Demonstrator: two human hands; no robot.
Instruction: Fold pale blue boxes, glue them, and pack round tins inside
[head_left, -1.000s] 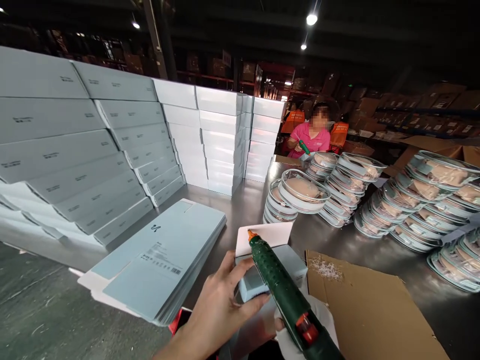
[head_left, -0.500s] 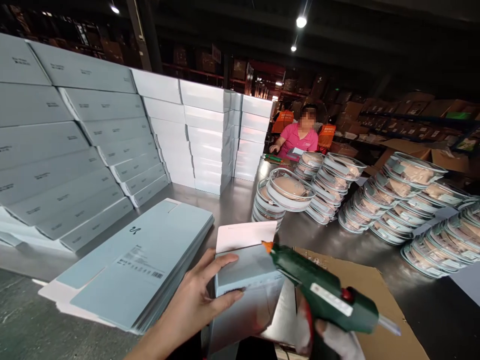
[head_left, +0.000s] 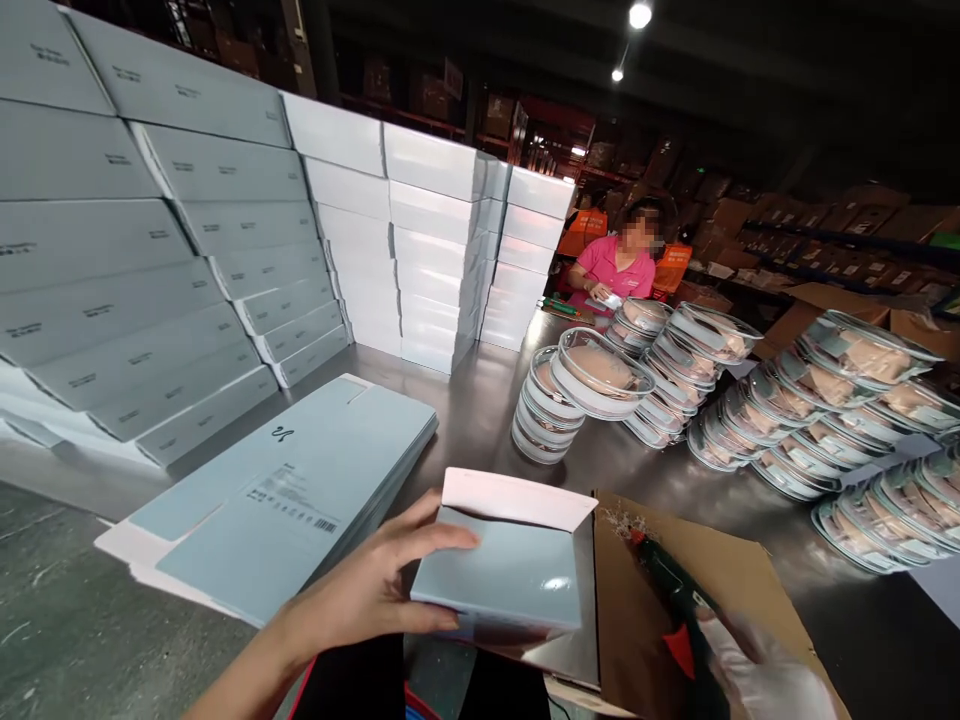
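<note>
Currently, in the head view, the left hand [head_left: 390, 580] is clasping a blue box [head_left: 506, 575] beside the cardboard [head_left: 624, 605], thumb and forefinger well parted; the blurred right hand [head_left: 765, 665] is touching the glue gun [head_left: 675, 585], its grip unclear.

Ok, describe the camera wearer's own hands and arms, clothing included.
The left hand is ungloved, with slender fingers and no ring to be seen; its forearm shows no sleeve, watch or bracelet. The right hand seems to wear a whitish glove, too blurred to show markings; its forearm is out of view.
</note>
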